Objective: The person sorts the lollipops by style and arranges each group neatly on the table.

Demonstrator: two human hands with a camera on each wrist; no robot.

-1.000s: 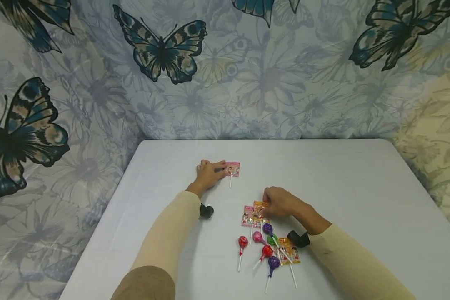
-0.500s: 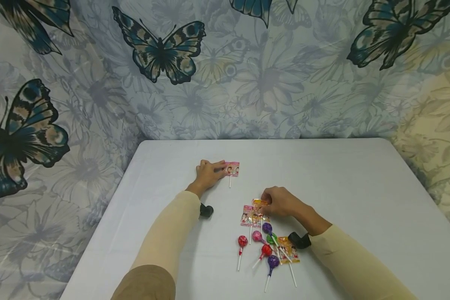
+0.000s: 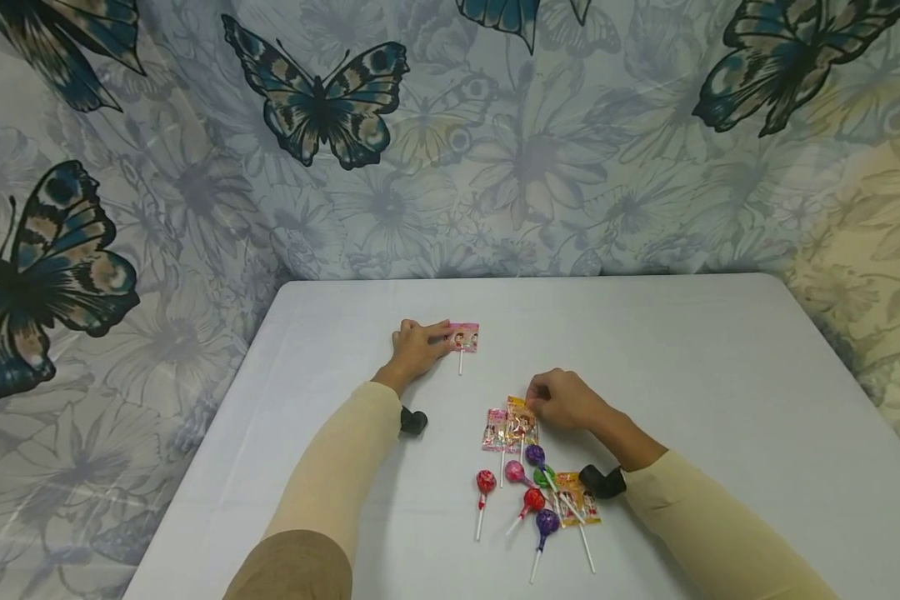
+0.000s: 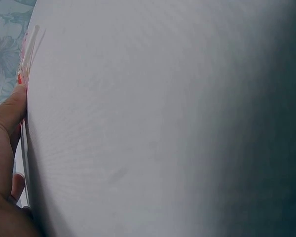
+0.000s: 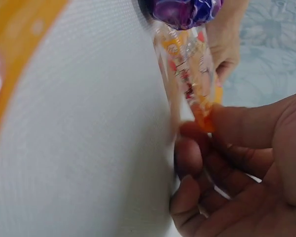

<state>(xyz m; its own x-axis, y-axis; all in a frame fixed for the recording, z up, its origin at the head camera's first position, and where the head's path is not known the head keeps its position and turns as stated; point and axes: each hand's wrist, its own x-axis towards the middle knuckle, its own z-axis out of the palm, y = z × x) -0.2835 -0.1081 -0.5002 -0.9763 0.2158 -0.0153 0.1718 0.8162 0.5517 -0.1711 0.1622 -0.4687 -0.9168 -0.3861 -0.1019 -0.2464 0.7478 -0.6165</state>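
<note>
Up the table on the left, my left hand point(image 3: 412, 350) pinches the left edge of a pink-wrapped flat lollipop point(image 3: 465, 337), whose white stick points toward me. The left wrist view shows the thumb point(image 4: 14, 109) on that wrapper, most of which is seen edge-on. My right hand point(image 3: 566, 400) pinches the upper right corner of an orange-wrapped flat lollipop point(image 3: 521, 423) between thumb and forefinger. In the right wrist view its clear and orange wrapper point(image 5: 200, 84) rises at a slant from the fingertips. A second pink-wrapped lollipop point(image 3: 494, 431) lies directly left of it.
Nearer me lie round lollipops: purple ones point(image 3: 536, 455) point(image 3: 547, 522), red ones point(image 3: 486, 481) point(image 3: 533, 500), a pink one point(image 3: 515, 472) and a partly covered green one point(image 3: 543, 477). Another orange-wrapped lollipop point(image 3: 579, 500) lies under crossing sticks. A patterned cloth wall point(image 3: 532, 192) stands behind the white table point(image 3: 682, 350).
My right hand has shifted slightly up and right, and more of the orange wrapper shows beside its fingers. My left hand and its pink-wrapped lollipop stay in place.
</note>
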